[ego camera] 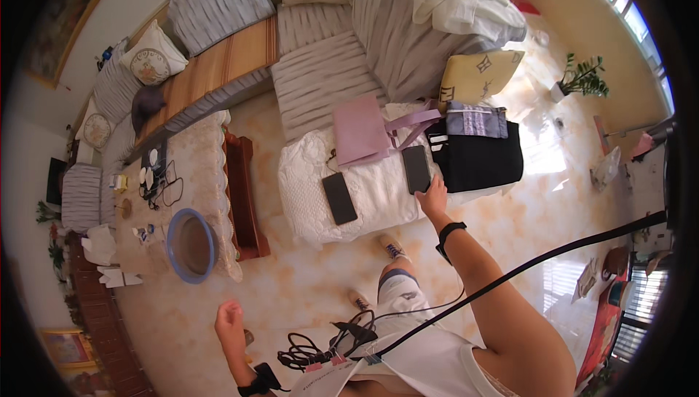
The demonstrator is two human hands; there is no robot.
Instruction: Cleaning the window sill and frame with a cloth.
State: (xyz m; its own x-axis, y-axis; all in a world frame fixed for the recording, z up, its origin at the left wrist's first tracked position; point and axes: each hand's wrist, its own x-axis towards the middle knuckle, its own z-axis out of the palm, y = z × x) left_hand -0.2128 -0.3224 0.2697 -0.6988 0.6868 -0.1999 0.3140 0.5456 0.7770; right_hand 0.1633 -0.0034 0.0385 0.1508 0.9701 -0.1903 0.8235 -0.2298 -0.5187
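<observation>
My right hand [434,199] has its thumb and fingers around the lower end of a dark smartphone [416,168]; I cannot tell whether the phone is lifted off the white lace cover [306,178]. To its left on that cover lies a second dark smartphone [339,199]. A pink tote bag [360,130] with straps lies beyond the phones. Right of the held phone are a folded black cloth [486,162] and a grey patterned pouch [476,120]. Over the floor, away from these things, my left hand [229,323] hangs loosely curled with nothing seen in it.
To the left, a table [188,140] with a lace-edged cloth bears a blue-rimmed basin [191,274] and cables. A striped sofa [322,69] runs behind. A yellow bag [480,77] stands near a potted plant [581,80]. A black cable [519,269] crosses my right arm.
</observation>
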